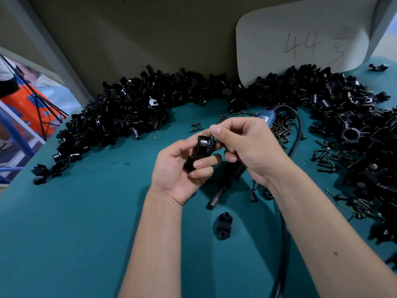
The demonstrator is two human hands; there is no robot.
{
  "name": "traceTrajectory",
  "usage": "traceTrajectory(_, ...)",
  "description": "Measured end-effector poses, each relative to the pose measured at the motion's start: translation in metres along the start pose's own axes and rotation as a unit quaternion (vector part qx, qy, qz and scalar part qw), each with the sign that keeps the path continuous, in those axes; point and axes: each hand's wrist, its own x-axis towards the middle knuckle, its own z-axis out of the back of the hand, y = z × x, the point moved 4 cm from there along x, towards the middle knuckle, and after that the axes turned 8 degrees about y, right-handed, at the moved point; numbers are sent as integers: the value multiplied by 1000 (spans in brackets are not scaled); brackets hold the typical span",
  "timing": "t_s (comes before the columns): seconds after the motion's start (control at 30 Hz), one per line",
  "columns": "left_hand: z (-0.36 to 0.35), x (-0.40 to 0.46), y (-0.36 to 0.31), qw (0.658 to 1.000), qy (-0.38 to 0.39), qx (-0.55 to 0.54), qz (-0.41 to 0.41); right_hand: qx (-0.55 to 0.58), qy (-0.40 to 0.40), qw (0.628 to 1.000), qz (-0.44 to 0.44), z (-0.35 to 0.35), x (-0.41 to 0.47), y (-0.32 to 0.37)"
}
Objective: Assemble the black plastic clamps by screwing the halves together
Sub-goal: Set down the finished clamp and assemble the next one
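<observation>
My left hand (178,168) grips a black plastic clamp (200,151) held above the teal table (86,222). My right hand (247,145) pinches a small screw (212,137) with thumb and forefinger at the top of the clamp. The screw's tip sits at the clamp's upper hole. One loose black clamp half (223,225) lies flat on the table below my hands, its two holes facing up.
Large heaps of black clamp parts (120,117) ring the back and right (354,117) of the table. Loose screws (281,130) lie by a blue electric screwdriver (265,118); its black cable (283,244) runs toward me. A card marked 44 (300,39) leans at the back wall.
</observation>
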Motion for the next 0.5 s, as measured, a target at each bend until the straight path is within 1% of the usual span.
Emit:
traceTrajectory(0.1, -2, -2, -1, 1000, 7, -3, -18, 2, -2, 1000, 5, 1, 0, 0)
traceTrajectory(0.23, -5, -2, -1, 1000, 15, 6, -21, -1, -11, 1000, 9, 1, -1, 2)
traceTrajectory(0.4, -1, 0, 0, 999, 32, 17, -29, 14, 2, 1000, 8, 0, -3, 2)
traceTrajectory(0.5, 3, 1, 0, 999, 13, 36, -33, -27, -6, 1000, 13, 4, -3, 2)
